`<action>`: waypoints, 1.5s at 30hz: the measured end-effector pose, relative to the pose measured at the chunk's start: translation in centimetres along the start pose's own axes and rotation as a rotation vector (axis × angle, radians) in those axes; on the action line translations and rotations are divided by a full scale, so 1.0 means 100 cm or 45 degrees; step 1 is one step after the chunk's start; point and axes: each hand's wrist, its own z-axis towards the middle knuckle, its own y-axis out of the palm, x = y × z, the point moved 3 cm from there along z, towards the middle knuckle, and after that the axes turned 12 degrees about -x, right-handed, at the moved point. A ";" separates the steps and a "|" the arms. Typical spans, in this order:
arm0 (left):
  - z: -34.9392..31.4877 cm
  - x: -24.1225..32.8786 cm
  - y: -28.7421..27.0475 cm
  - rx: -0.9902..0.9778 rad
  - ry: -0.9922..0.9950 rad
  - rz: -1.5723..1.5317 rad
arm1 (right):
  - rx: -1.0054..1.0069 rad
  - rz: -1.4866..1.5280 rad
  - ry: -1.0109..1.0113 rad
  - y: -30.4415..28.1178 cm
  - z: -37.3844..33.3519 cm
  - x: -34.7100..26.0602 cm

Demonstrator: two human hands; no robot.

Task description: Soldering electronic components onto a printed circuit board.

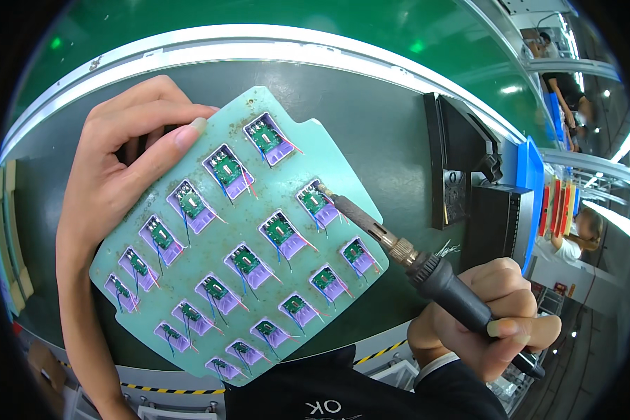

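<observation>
My left hand grips the upper left edge of a light green fixture plate, thumb on top, and holds it tilted over the dark bench. Rows of purple housings fill the plate's pockets. Each holds a small green circuit board with thin blue and red wires sticking out. In my right hand is a soldering iron, fingers wrapped round its black handle. Its tip meets the top of one circuit board near the plate's right side; whether it touches a solder pad is too small to tell.
A black stand and a black box stand at the right, beside a blue bin. Wire scraps lie near the iron. Beyond the white rail runs a green surface. Other people work at far right.
</observation>
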 end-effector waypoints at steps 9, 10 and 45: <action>-0.002 -0.002 -0.003 0.056 0.103 0.004 | -0.026 0.012 0.015 0.005 -0.002 0.001; -0.003 -0.003 -0.002 0.057 0.106 0.001 | -0.025 0.015 0.016 0.007 -0.002 0.001; -0.005 0.006 -0.010 0.054 0.032 0.037 | -0.106 0.038 0.109 0.012 0.005 0.005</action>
